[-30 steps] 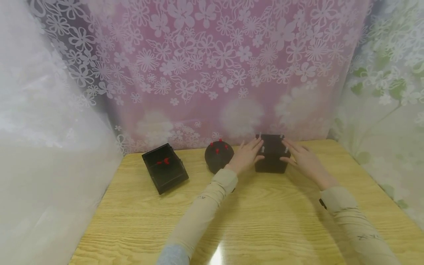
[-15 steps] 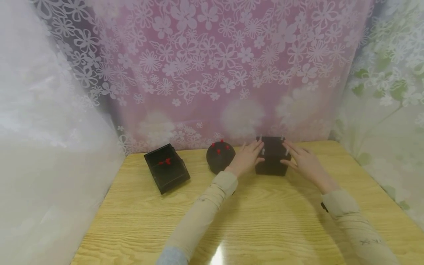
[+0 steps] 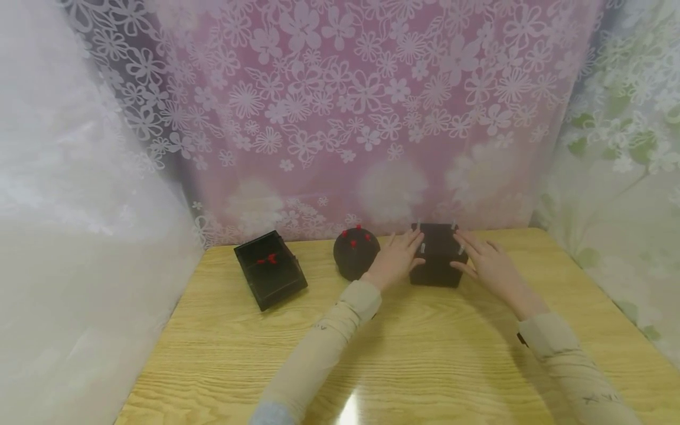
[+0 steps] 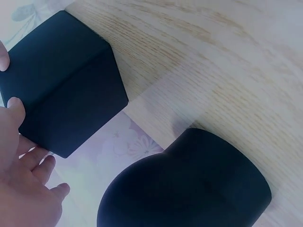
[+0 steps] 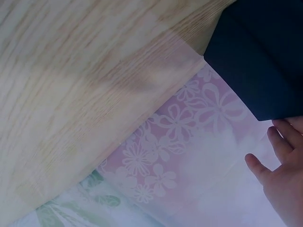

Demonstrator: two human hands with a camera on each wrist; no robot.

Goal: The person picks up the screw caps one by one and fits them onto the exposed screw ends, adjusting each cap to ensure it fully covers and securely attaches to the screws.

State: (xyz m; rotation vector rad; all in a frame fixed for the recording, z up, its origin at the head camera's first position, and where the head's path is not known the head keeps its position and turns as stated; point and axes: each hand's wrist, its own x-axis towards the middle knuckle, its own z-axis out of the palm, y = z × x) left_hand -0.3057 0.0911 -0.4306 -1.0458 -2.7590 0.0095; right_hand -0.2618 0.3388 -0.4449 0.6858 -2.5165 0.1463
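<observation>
In the head view a black block [image 3: 435, 268] with a flat front stands toward the back right of the table. Small pale clip-like pieces [image 3: 422, 248] sit near the corners of its upper face. The left hand [image 3: 395, 258] touches the block's left side with extended fingers, its thumb at the front. On the other side, the right hand [image 3: 491, 265] touches the block the same way. The left wrist view shows the left thumb on an edge of the dark block [image 4: 71, 80]. In the right wrist view, right-hand fingertips [image 5: 279, 125] meet the block's edge; part of the block is cut off.
A rounded black stand [image 3: 355, 260] with several red pieces on top is just left of the left hand. Farther left lies an open black box [image 3: 281, 289] with red pieces [image 3: 270, 258] inside. A flowered curtain [image 3: 382, 136] hangs behind the wooden table [image 3: 404, 360].
The black block sits slightly lower in the head view, a little nearer the person. Both hands keep their places on it. The whole view has shifted a little.
</observation>
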